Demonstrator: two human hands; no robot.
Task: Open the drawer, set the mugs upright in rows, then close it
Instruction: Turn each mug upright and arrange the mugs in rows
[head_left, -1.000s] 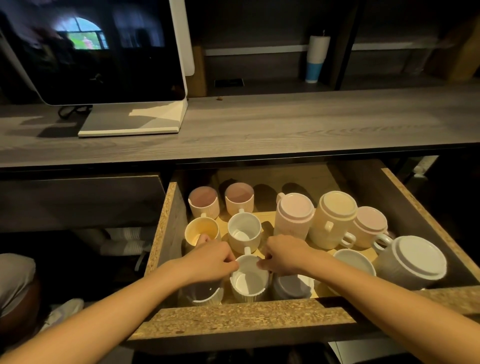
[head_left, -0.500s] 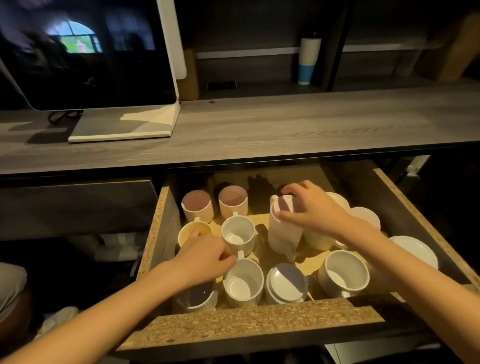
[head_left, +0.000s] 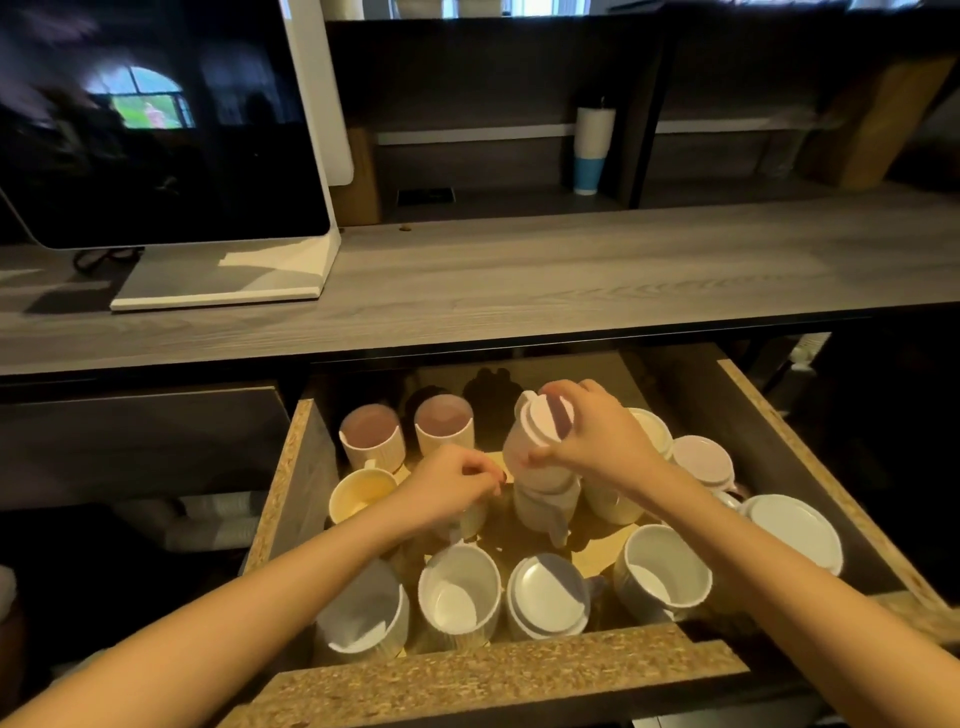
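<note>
Midway through the righting step: the right hand, fingers closed round an inverted pink mug, holds it above the open drawer. Next it needs turning mouth-up (several others remain upside down). The left hand is curled over a mug it hides; its grip is unclear.

The drawer showed raw chipboard edges, rough and speckled. The mugs looked like glazed ceramic, smooth with a soft sheen, some with ribbed sides. The countertop was matt grey wood-grain, probably laminate. The monitor screen was glossy, its white stand smooth plastic.
</note>
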